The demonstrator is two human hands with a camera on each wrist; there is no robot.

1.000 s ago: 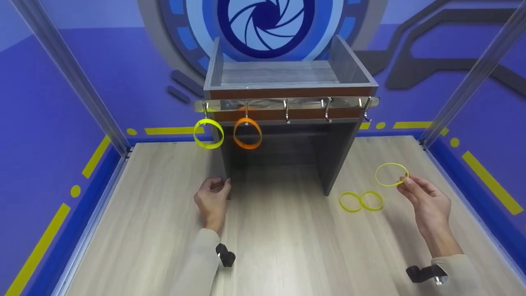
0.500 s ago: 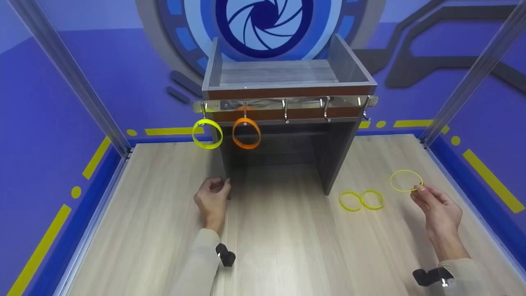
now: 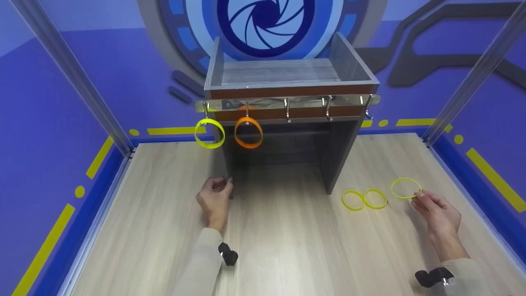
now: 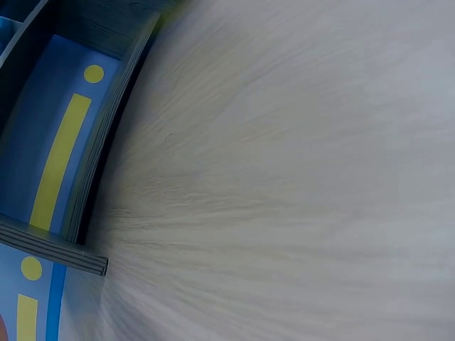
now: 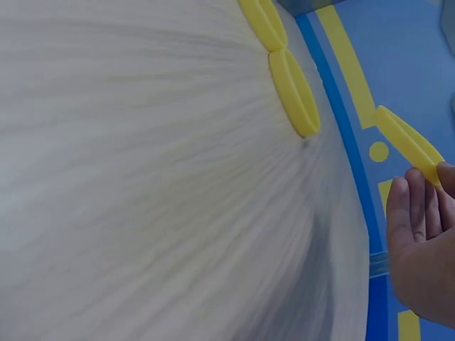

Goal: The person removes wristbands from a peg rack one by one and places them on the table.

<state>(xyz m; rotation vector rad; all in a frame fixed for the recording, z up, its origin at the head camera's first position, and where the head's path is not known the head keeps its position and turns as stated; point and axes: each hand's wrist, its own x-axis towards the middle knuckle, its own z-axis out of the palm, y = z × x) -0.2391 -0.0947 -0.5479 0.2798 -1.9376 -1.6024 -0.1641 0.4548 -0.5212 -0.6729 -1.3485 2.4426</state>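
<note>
My right hand pinches a thin yellow wristband by its near right edge, above the table. In the right wrist view, thumb and fingertips hold that same wristband out, apart from the others. Two more yellow wristbands lie side by side on the table, to its left. My left hand, fingers curled, grips the lower front edge of the grey rack's left side panel. A yellow-green wristband hangs on the leftmost hook, an orange wristband on the hook beside it.
A metal hook rail with several hooks runs across the rack's front, below its open top tray. The rack's right side panel stands on the wooden table. Blue-purple walls enclose the table's sides and back.
My right hand has moved rightward, then slightly down, with the wristband, which now sits lower and closer to table height. The left hand keeps its place at the rack's panel.
</note>
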